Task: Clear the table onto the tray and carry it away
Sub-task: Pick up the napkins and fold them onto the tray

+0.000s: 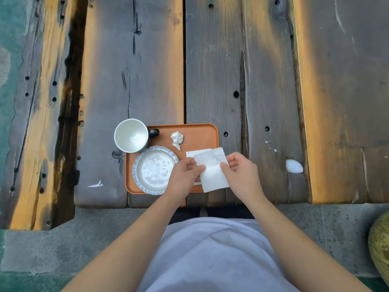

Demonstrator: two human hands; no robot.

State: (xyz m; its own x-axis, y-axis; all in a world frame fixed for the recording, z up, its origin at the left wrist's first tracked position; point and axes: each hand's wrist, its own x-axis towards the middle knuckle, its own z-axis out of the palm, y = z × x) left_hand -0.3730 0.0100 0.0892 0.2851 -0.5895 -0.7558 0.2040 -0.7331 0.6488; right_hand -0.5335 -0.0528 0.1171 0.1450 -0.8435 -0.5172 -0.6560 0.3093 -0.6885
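An orange tray [197, 133] lies near the front edge of the wooden table. On it are a blue-rimmed plate [154, 170], a crumpled white wrapper [177, 139] and a flat white paper [196, 153]. A dark mug [132, 135] with a white inside stands at the tray's far left corner, partly over its rim. Both hands hold a white napkin [212, 170] above the tray's right side. My left hand [184, 178] pinches its left edge and my right hand [241, 174] pinches its right edge.
A white spill patch [294, 166] and a few small white drops [270, 145] mark the planks right of the tray. A white scrap [96, 184] lies on the table to the left. A yellowish round object [380, 249] sits at the lower right on the grey floor.
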